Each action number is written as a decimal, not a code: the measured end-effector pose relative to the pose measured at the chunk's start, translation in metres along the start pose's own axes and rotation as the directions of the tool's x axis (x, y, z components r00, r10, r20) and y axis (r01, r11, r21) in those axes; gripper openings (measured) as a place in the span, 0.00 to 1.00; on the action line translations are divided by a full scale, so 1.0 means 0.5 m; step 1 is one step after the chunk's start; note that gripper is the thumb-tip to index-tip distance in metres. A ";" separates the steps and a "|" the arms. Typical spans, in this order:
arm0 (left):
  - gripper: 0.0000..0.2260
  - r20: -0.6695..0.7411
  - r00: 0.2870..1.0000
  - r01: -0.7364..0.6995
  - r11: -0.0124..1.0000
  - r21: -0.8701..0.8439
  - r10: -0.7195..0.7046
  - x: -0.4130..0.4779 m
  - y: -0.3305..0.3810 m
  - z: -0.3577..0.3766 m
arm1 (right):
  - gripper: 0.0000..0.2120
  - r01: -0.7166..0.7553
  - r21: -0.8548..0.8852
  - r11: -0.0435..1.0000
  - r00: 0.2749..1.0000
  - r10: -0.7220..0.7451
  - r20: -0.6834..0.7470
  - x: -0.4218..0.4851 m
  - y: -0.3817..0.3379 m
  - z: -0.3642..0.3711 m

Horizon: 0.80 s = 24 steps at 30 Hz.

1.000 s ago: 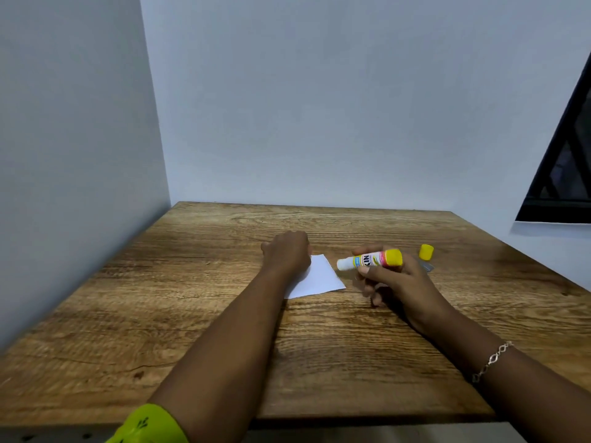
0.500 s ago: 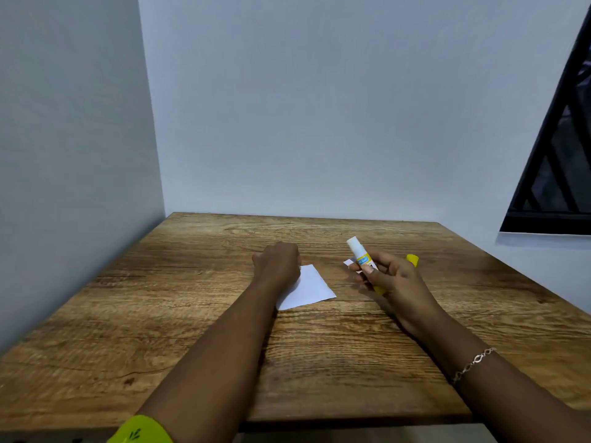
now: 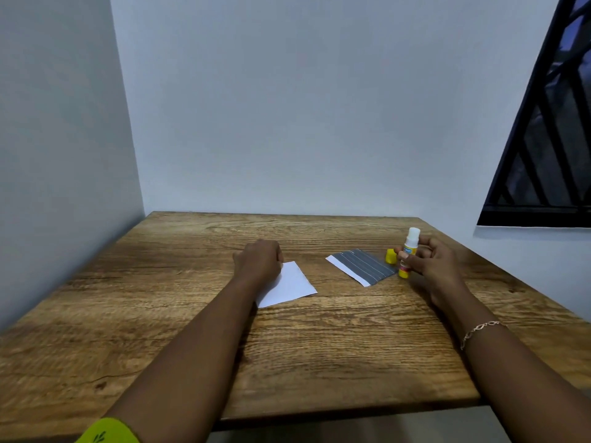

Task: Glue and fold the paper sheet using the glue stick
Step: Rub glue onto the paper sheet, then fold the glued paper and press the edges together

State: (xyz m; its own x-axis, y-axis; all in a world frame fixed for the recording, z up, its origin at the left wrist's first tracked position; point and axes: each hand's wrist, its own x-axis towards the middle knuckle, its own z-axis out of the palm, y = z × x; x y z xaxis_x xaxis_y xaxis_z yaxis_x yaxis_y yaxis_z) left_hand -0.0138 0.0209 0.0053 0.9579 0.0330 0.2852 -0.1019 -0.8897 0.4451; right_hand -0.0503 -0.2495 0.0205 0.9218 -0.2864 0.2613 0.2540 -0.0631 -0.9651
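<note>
A white paper sheet (image 3: 287, 284) lies flat near the middle of the wooden table (image 3: 192, 346). My left hand (image 3: 258, 261) rests in a fist on the sheet's left edge and pins it down. My right hand (image 3: 427, 260) holds the glue stick (image 3: 408, 252) upright at the right, its yellow base on the table and its white uncapped tip pointing up. The yellow cap (image 3: 390, 256) stands on the table just left of the stick.
A grey lined piece of paper with a white strip (image 3: 363, 266) lies between the white sheet and the glue stick. Walls close the table at the left and back. A dark barred window (image 3: 550, 129) is at the upper right.
My right hand has carried the glue stick away from the white sheet to the right and turned it upright beside the cap. The grey paper now shows. My left hand stays on the sheet.
</note>
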 end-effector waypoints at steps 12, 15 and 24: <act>0.09 -0.028 1.000 0.005 1.000 -0.027 -0.006 0.003 -0.001 0.006 | 0.21 -0.014 -0.115 0.993 0.999 0.008 -0.050 0.014 0.008 -0.011; 0.09 -0.027 1.000 0.005 1.000 -0.029 -0.006 0.004 -0.001 0.005 | 0.24 -0.022 -0.120 0.993 0.999 0.016 -0.050 0.016 0.010 -0.014; 0.07 -0.021 1.000 0.013 0.999 -0.035 -0.014 0.000 0.000 0.002 | 0.19 0.291 -0.219 0.931 0.860 -0.355 -0.367 -0.001 -0.014 -0.018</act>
State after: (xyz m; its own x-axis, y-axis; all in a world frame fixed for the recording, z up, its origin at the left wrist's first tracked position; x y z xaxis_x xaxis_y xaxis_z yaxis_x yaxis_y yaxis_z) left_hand -0.0135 0.0205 0.0046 0.9533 0.0548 0.2970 -0.0990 -0.8725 0.4785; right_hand -0.0552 -0.2576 0.0269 0.5950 -0.5746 0.5620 0.4404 -0.3518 -0.8260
